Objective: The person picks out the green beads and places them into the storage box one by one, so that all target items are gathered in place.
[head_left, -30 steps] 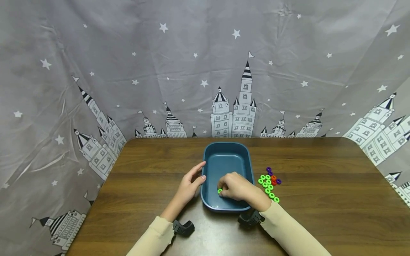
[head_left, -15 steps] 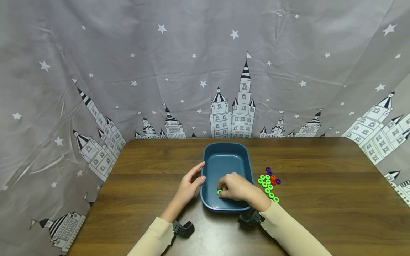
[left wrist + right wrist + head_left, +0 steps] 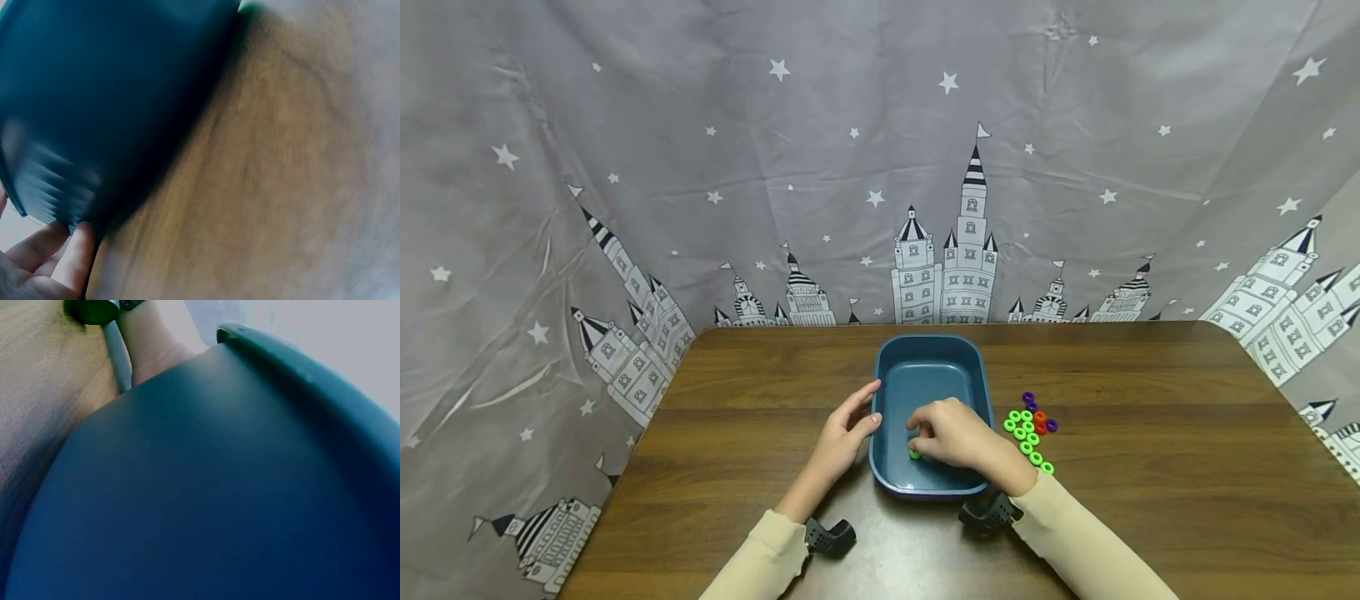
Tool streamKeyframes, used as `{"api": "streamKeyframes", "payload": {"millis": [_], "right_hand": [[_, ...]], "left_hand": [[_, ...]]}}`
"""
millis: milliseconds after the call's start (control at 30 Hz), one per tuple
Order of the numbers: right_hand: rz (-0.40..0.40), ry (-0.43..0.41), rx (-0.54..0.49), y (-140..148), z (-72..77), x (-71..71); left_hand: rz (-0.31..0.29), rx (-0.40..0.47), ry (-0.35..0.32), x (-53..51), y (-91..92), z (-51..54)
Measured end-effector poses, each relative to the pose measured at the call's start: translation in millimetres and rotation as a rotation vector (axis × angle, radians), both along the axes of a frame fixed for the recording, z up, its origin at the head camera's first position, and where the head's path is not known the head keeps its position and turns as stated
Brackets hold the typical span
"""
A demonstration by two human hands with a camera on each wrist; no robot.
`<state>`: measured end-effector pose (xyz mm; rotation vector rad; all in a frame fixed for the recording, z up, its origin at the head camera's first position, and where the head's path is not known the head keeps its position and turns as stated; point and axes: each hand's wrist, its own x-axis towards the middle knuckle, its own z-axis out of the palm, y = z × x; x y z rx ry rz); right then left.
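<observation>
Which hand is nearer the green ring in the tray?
Right. The right hand is in the tray, right by the green ring; the left hand is at the tray's left side, apart from the ring.

Ten green rings (image 3: 1032, 458), three purple (image 3: 1055, 426), two red (image 3: 1043, 417), one tray (image 3: 925, 387)

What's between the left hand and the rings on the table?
The blue tray, with the right hand reaching into it and a green ring inside; the head view shows this.
</observation>
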<state>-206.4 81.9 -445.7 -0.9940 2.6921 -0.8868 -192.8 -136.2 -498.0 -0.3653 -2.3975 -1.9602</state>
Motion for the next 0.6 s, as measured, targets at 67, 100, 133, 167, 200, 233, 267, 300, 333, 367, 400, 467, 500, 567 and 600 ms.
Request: {"api": "streamKeyframes", "payload": {"millis": [67, 100, 133, 167, 200, 233, 267, 300, 333, 367, 400, 467, 500, 567, 600], "right_hand": [[0.002, 0.012, -0.02, 0.3, 1.0, 0.5], [0.003, 0.018, -0.026, 0.3, 1.5, 0.8], [0.004, 0.021, -0.031, 0.4, 1.8, 1.0], [0.004, 0.023, -0.035, 0.3, 2.2, 1.2], [0.005, 0.024, -0.037, 0.2, 2.6, 1.4], [0.004, 0.023, -0.037, 0.2, 3.1, 1.5], [0.002, 0.022, -0.035, 0.5, 3.4, 1.5], [0.002, 0.028, -0.034, 1.0, 3.9, 1.4], [-0.002, 0.031, -0.035, 1.6, 4.5, 1.4], [-0.008, 0.032, -0.038, 2.5, 5.2, 1.3], [-0.013, 0.037, -0.04, 3.6, 6.0, 1.3], [-0.02, 0.055, -0.056, 6.7, 7.8, 0.8], [-0.02, 0.07, -0.068, 8.7, 9.1, 0.5], [-0.033, 0.098, -0.1, 13.9, 12.2, 0.1], [-0.037, 0.115, -0.114, 17.1, 13.9, 0.0]], "left_hand": [[0.001, 0.0, 0.001, 0.3, -0.1, -0.1], [0.001, 0.002, 0.002, 0.4, -0.1, -0.1], [0.002, 0.003, 0.002, 0.6, -0.2, 0.1], [0.003, 0.005, 0.004, 0.6, -0.1, 0.2], [0.003, 0.006, 0.004, 0.6, -0.1, 0.3], [0.003, 0.007, 0.004, 0.6, 0.0, 0.5], [0.001, 0.008, 0.005, 0.6, 0.0, 0.6], [0.0, 0.007, 0.005, 0.5, 0.1, 0.7], [-0.001, 0.004, 0.006, 0.4, 0.2, 0.7], [-0.002, 0.002, 0.005, 0.5, 0.2, 0.9], [-0.003, 0.002, 0.005, 0.4, 0.3, 0.9], [-0.005, 0.005, 0.009, 0.3, 0.4, 0.9], [-0.004, 0.003, 0.009, 0.2, 0.5, 0.9], [-0.001, -0.001, 0.013, 0.1, 0.7, 0.9], [0.0, -0.002, 0.014, -0.1, 0.7, 0.7]]}}
